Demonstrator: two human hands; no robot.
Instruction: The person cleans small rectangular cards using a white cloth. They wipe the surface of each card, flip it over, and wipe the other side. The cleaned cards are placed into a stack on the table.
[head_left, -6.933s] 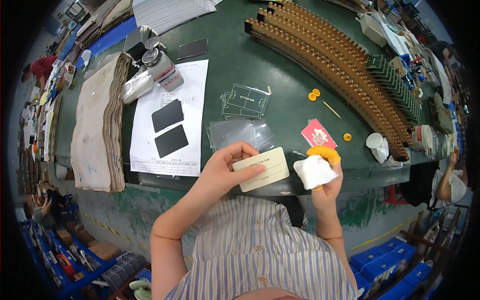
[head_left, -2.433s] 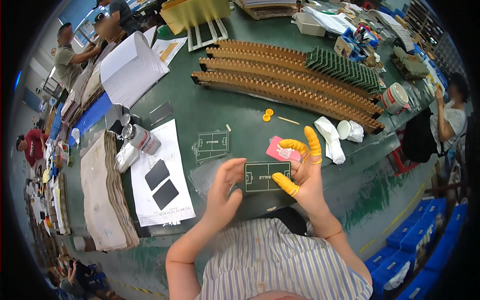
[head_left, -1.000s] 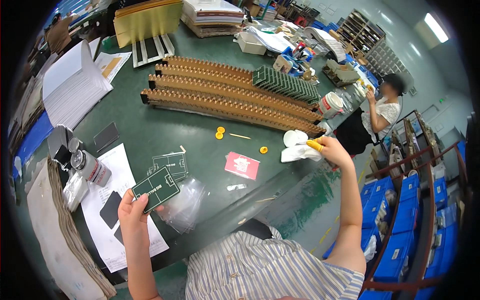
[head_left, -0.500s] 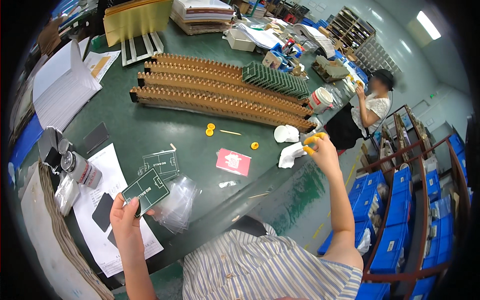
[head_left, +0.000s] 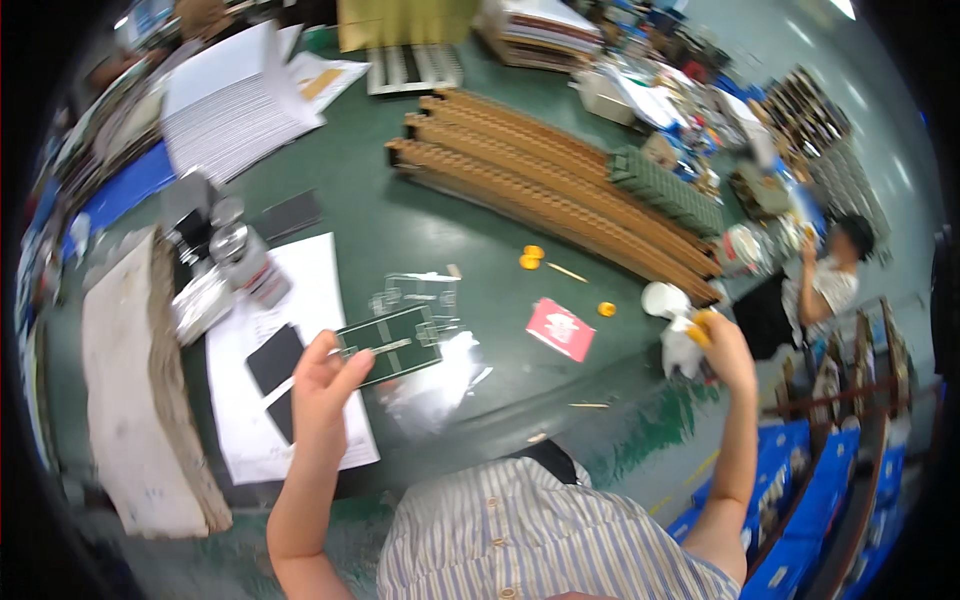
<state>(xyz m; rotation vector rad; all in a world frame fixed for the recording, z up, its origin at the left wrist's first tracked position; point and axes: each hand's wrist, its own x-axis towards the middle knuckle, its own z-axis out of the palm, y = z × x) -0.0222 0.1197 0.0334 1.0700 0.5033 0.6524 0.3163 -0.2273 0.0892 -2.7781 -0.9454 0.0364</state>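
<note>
My left hand (head_left: pixel 322 390) pinches a green card (head_left: pixel 400 343) with white sports-pitch lines between thumb and fingers, above the table. Just beyond it lies a similar pitch-marked card (head_left: pixel 420 290), with clear plastic sleeves (head_left: pixel 430 385) spread nearby. Yellow finger cots cover fingertips of my right hand (head_left: pixel 727 352), at the table's right edge. Its fingers are closed on a crumpled white cloth (head_left: pixel 680 350), though blur softens the grip. A white round tub (head_left: pixel 664 298) stands beside the cloth. Loose yellow finger cots (head_left: pixel 530 258) and a red card (head_left: pixel 561 329) rest mid-table.
Long brown slotted racks (head_left: pixel 530 185) cross the far side, with upright green cards (head_left: pixel 665 190) at their right end. Left are a metal can (head_left: pixel 248 264), a printed sheet (head_left: pixel 235 400) and a paper stack (head_left: pixel 235 105). A co-worker (head_left: pixel 825 275) sits at right; blue bins (head_left: pixel 790 500) are below.
The view has swung left, so the table appears farther right. My left hand has brought the green card across beside the other card, turning it flatter. My right hand has closed in on the cloth.
</note>
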